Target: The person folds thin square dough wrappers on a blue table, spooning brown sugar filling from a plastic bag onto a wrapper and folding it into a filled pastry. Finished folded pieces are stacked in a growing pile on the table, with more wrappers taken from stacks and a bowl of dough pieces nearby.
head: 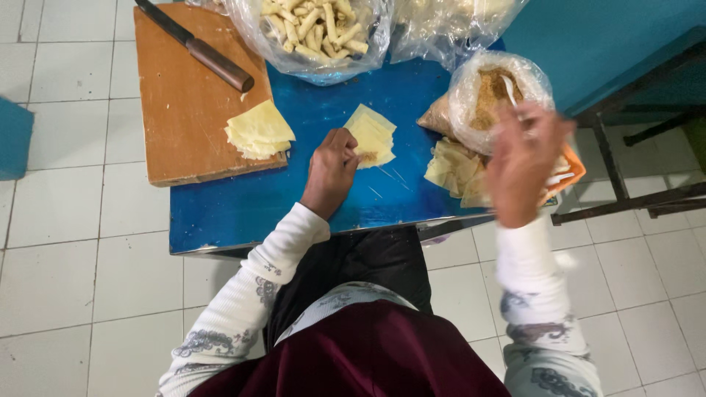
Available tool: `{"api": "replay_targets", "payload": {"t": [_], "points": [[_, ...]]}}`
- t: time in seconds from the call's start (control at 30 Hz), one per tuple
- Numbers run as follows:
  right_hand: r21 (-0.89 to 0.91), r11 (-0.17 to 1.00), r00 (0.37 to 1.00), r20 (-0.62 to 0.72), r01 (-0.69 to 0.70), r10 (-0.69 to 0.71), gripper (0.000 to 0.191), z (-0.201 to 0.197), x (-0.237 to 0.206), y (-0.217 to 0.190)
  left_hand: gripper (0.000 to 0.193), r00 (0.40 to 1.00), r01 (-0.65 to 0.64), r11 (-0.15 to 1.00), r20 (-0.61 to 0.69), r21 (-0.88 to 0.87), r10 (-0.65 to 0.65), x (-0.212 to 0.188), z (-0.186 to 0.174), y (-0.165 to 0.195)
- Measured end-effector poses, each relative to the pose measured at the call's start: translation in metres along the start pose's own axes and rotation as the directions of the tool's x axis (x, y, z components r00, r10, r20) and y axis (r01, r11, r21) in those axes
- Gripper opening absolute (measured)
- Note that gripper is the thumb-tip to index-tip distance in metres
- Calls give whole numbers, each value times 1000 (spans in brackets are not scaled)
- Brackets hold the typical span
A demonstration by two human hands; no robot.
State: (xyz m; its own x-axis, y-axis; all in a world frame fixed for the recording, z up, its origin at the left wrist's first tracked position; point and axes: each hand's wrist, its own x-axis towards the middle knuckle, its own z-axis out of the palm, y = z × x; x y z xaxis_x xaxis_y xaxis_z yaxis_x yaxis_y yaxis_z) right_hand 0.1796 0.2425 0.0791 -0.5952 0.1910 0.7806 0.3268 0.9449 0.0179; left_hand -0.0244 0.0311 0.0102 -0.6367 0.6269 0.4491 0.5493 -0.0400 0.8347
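The left hand [332, 165] rests curled on the low blue table [243, 206], its grip pinched down on the near edge of a small stack of pale yellow square pastry wrappers [371, 132], where a dab of brown filling [367, 156] lies. The right hand [523, 165] is raised over the table's right side and blurred by motion; its fingers look spread, but whether its grip has anything in it cannot be told. Just behind it sits a clear plastic bag of brown crumbly filling [491, 92] with a white spoon handle [509, 88] sticking out. A loose heap of more pale wrappers [454, 170] lies below that bag, partly hidden by the hand, as is an orange tray [575, 167]. On the left, a brown wooden cutting board [184, 110] carries another wrapper stack [259, 131] and a wood-handled knife [198, 48], its blade tip cut off at the top edge. A clear bag of rolled pastry sticks [312, 29] is cropped above.
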Motion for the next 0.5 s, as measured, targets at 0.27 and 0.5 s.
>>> {"api": "replay_targets", "payload": {"t": [0.27, 0.5], "points": [[370, 903, 933, 349, -219, 84, 22, 72, -14, -80, 41, 992, -74, 997, 100, 12, 72, -7, -6, -2], [478, 804, 896, 418, -354, 146, 11, 75, -13, -80, 40, 989, -97, 991, 118, 89, 86, -10, -6, 3]]}}
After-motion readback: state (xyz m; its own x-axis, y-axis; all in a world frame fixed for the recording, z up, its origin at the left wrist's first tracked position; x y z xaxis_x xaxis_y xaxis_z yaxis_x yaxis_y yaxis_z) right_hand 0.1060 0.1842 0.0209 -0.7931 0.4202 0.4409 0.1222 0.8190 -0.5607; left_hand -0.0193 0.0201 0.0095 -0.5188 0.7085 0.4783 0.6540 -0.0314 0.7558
